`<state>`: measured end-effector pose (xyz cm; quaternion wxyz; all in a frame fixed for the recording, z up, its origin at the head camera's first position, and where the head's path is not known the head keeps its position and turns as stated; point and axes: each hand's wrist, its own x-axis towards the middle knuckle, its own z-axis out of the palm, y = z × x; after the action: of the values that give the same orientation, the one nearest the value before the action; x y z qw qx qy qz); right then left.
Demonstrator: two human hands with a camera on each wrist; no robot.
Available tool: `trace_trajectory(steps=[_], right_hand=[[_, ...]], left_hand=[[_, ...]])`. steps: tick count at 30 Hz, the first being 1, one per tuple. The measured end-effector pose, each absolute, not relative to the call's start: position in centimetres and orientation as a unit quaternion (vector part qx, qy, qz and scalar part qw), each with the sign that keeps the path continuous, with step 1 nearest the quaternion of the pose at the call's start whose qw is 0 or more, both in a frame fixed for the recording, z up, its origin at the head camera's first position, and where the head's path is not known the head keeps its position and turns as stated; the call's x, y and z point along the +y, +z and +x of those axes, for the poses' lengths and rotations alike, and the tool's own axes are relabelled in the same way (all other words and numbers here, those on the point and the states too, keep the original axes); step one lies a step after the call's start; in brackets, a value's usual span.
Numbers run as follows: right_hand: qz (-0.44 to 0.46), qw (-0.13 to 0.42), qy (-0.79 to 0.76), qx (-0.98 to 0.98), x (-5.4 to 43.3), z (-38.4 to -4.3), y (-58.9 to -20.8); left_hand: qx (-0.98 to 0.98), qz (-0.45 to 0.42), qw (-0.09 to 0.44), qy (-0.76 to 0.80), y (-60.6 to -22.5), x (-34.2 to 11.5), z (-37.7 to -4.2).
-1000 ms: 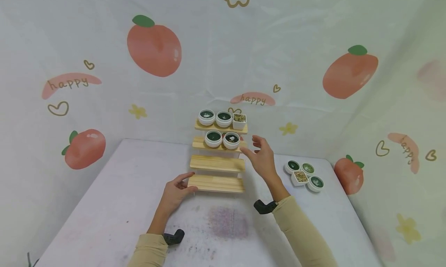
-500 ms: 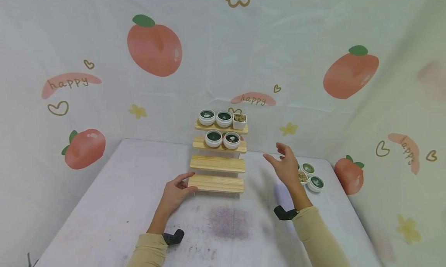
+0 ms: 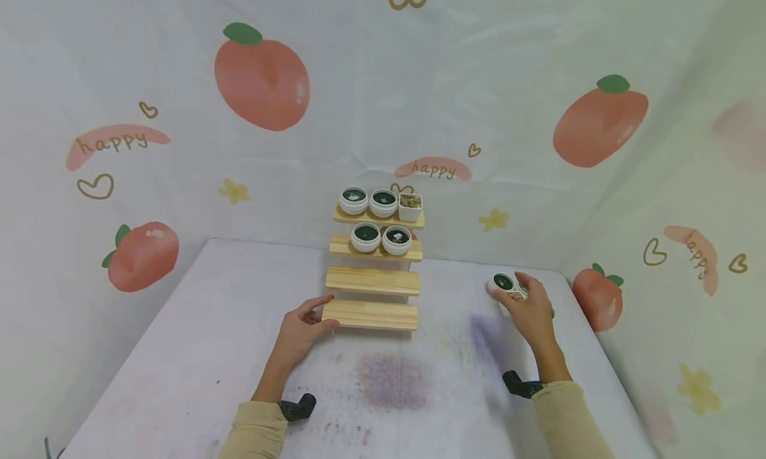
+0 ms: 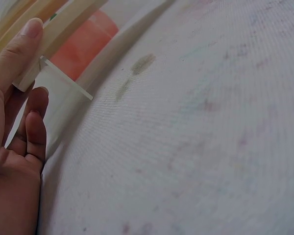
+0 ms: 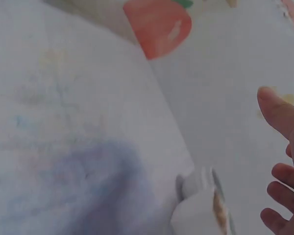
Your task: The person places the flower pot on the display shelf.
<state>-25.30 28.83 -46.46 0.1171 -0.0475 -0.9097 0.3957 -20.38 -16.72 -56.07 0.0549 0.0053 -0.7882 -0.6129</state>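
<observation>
My left hand (image 3: 301,330) pinches the left end of the lowest board of a four-step wooden display stand (image 3: 372,314). In the left wrist view the thumb lies on the board (image 4: 68,27), with the fingers below beside a clear side panel (image 4: 59,93). At the right, my right hand (image 3: 532,312) reaches over a cluster of small white bowls, thumb and fingers spread. It partly covers a square bowl of grainy topping (image 3: 516,297); a round dark-green one (image 3: 501,283) shows beside it. The right wrist view has the spread hand (image 5: 291,161) apart from the white square bowl (image 5: 193,215).
On the stand's top step are two round dark-green bowls (image 3: 354,200) and a square grainy-topped bowl (image 3: 410,207). Two more round bowls (image 3: 366,237) sit one step lower. A fruit-print cloth backdrop (image 3: 359,80) rises behind and beside the white table (image 3: 239,352).
My right hand has moved from beside the stand's second step rightward and down to the bowl cluster. The left hand keeps its grip on the lowest board.
</observation>
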Motion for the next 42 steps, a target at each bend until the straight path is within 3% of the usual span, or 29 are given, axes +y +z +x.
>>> trace_trajectory(steps=[11,17,42], right_hand=[[-0.079,0.138,0.344,-0.925,31.4,-25.9,-50.2],[-0.104,0.117,0.321,-0.934,31.4,-26.3,-51.5],[-0.13,0.141,0.272,-0.943,31.1,-26.3,-52.6]], left_hand=[[-0.787,0.001,0.049,-0.614,-56.0,-16.8,-20.4],[-0.783,0.007,0.047,-0.62,-55.8,-16.7,-20.4],[-0.784,0.017,0.045,-0.619,-56.4,-16.7,-20.5]])
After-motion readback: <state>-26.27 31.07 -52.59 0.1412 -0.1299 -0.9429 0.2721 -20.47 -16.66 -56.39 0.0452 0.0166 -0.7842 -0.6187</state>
